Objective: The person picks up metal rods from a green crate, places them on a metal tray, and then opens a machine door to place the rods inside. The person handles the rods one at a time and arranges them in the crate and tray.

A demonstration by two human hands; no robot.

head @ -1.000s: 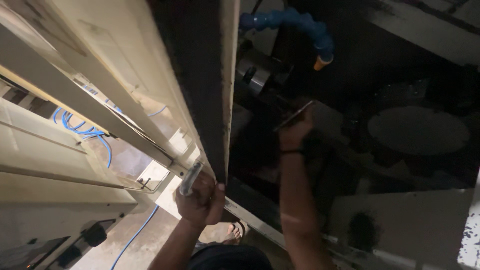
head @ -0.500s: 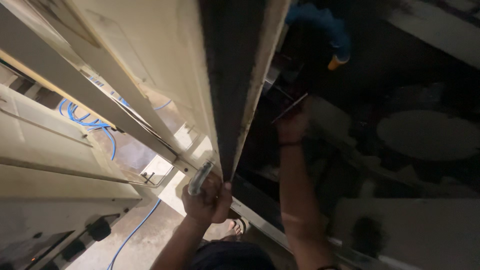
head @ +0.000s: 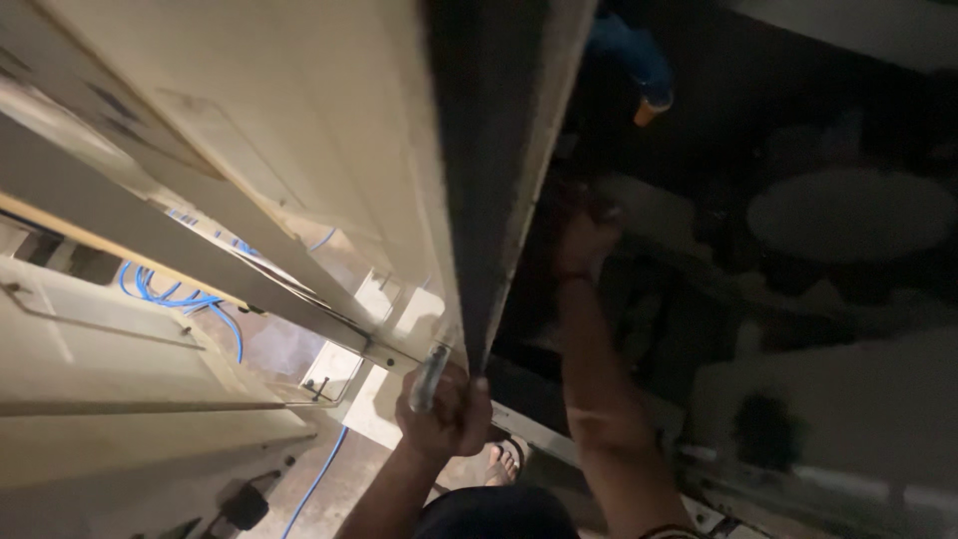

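Observation:
My left hand [head: 446, 407] is closed around a short grey metal tool [head: 430, 376], right below the bottom corner of a tall cream machine panel [head: 299, 150]. The panel's dark edge [head: 489, 200] runs up from that hand. My right hand [head: 584, 238] reaches past this edge into the dark inside of the machine. It is blurred and partly hidden by the edge, so I cannot make out its fingers or anything in them.
A blue hose [head: 624, 55] with an orange tip [head: 649, 108] hangs inside the machine at the top. A round grey plate [head: 848, 215] lies at the right. Blue cable [head: 170, 294] is coiled on the floor at left. My sandalled foot [head: 504, 461] stands below.
The panel edge has shifted right in the view and now covers part of my right hand; the thin strip seen at its fingers earlier no longer shows. My left hand keeps its grip on the tool.

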